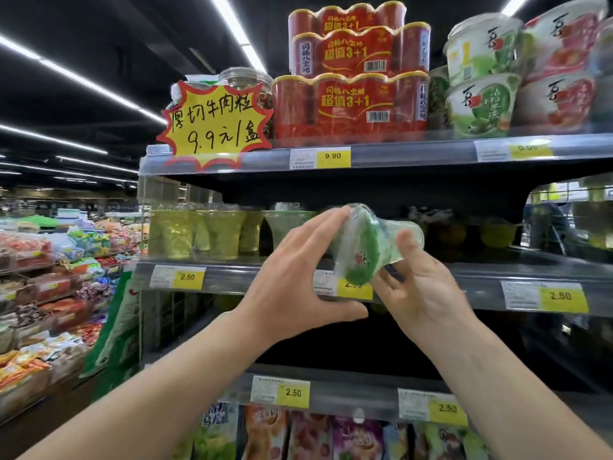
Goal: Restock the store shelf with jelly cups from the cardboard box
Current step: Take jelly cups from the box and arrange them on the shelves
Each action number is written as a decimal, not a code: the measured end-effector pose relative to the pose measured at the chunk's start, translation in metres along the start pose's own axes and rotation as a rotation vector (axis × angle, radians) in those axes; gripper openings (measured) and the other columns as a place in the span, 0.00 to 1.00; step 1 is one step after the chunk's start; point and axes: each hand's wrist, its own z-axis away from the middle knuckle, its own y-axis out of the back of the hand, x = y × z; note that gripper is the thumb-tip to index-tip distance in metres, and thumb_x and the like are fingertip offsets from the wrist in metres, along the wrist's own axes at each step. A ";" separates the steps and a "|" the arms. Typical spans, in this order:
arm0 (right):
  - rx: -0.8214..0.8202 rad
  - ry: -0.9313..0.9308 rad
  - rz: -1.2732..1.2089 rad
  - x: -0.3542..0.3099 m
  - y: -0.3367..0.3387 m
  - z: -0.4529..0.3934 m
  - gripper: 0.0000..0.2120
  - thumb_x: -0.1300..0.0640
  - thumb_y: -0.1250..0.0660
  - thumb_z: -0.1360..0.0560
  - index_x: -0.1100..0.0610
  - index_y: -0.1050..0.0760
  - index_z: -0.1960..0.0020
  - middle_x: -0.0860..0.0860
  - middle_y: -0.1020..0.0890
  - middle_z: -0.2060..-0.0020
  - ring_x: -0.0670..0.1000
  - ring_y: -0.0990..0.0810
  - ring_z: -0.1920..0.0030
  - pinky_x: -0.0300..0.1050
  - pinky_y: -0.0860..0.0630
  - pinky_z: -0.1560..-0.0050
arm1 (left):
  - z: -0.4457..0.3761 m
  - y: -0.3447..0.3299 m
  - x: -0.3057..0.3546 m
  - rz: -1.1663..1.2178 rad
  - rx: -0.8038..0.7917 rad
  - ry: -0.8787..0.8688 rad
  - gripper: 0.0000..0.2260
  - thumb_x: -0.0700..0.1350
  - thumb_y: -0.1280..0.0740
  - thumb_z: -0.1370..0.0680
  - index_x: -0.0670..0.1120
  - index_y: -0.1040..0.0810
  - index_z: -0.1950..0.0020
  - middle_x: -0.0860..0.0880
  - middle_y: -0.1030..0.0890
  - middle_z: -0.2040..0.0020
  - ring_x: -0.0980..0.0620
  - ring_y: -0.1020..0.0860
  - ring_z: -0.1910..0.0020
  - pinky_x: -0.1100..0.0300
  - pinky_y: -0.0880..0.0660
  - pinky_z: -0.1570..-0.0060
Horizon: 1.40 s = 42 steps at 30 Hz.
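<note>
— Where is the cup [368, 247], and how does it lie?

— In front of the middle shelf [232, 277], held up between both hands, just above the shelf's front rail. It is tipped on its side. Its long axis runs roughly left to right, tilted a bit; the green lid end faces near and down, the clear end points right and away.

— Left grip?

— The left hand [292, 287] has its fingers nearly straight, laid along the cup's left side, the thumb spread out low. It touches and steadies the cup; it does not curl round it.

— Right grip?

— The right hand [421, 287] is under the cup on the right. Its thumb presses on the clear part from the near side and its fingers curl beneath, so it holds the cup in a pinch.

— What is on the shelf?

— More cups [205, 230] stand upright in a row on the left of the middle shelf, greenish, behind a 2.50 tag [187, 277]. On the shelf above are red packs [351, 107] and bowls [484, 104], with a yellow sign [215, 124] at the left.
</note>
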 end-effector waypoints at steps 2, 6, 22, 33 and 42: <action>0.006 -0.023 0.010 0.002 0.001 0.002 0.25 0.49 0.29 0.33 0.63 0.22 0.41 0.59 0.16 0.46 0.57 0.15 0.48 0.51 0.18 0.47 | -0.004 -0.005 0.008 0.095 0.054 0.039 0.46 0.61 0.22 0.34 0.53 0.41 0.21 0.58 0.34 0.24 0.61 0.37 0.26 0.66 0.38 0.29; -0.033 -0.101 0.105 0.000 0.009 0.006 0.25 0.47 0.31 0.32 0.60 0.22 0.40 0.61 0.16 0.46 0.57 0.16 0.45 0.53 0.23 0.39 | -0.014 -0.004 0.012 0.328 0.065 0.103 0.42 0.55 0.19 0.36 0.53 0.32 0.25 0.59 0.25 0.31 0.59 0.28 0.32 0.60 0.27 0.34; -0.343 0.386 0.975 -0.035 -0.001 -0.010 0.32 0.63 0.25 0.28 0.50 0.31 0.28 0.46 0.17 0.44 0.44 0.18 0.44 0.41 0.21 0.43 | -0.048 0.010 0.009 0.069 -0.037 -0.008 0.43 0.52 0.21 0.33 0.53 0.37 0.23 0.57 0.28 0.31 0.61 0.29 0.34 0.65 0.32 0.34; -0.021 0.150 0.758 -0.032 -0.016 -0.075 0.15 0.52 0.27 0.26 0.55 0.23 0.42 0.52 0.15 0.47 0.52 0.15 0.50 0.52 0.17 0.48 | -0.046 0.040 -0.055 -0.305 0.054 0.156 0.28 0.53 0.29 0.24 0.50 0.30 0.25 0.51 0.28 0.27 0.52 0.33 0.27 0.60 0.41 0.30; 0.074 0.068 1.078 -0.014 -0.022 -0.105 0.49 0.25 0.29 0.46 0.53 0.27 0.32 0.48 0.21 0.39 0.53 0.19 0.44 0.50 0.18 0.50 | -0.032 0.033 -0.077 -0.299 -0.083 0.226 0.29 0.53 0.31 0.23 0.52 0.34 0.23 0.53 0.30 0.26 0.53 0.33 0.27 0.57 0.36 0.29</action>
